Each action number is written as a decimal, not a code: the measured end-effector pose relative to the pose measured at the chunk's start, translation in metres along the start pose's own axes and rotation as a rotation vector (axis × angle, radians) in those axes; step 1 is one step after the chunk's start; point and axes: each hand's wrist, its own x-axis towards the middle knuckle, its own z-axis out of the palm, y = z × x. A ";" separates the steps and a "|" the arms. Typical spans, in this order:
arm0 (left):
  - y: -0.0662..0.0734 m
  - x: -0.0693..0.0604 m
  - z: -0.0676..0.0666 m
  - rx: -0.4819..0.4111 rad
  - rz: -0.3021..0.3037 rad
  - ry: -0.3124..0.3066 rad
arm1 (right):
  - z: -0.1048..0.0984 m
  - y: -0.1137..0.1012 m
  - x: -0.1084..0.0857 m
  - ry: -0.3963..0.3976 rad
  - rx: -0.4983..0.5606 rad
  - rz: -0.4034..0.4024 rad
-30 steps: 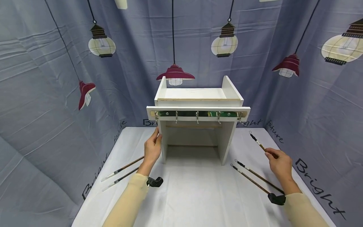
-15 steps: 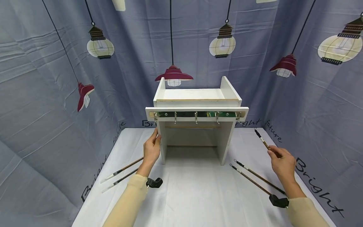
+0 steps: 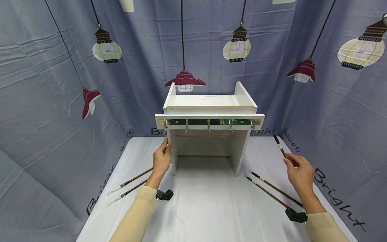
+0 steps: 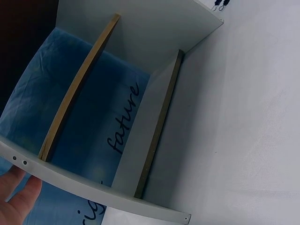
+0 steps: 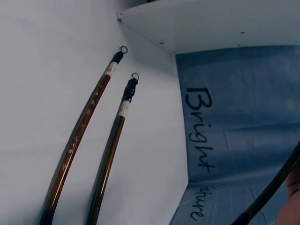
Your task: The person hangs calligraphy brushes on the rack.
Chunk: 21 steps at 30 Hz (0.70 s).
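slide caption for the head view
Left hand touching a white shelf with hooks, right hand holding a brush

Pale yellow sleeves, angular black wrist cameras

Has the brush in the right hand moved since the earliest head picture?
Yes; in the head view, the held brush has shifted right and slightly upward relative to the white shelf.

Slanted brown brush, right of white shelf
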 end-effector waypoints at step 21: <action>0.000 0.000 -0.001 -0.006 -0.019 -0.006 | -0.005 -0.033 -0.014 0.030 0.115 -0.069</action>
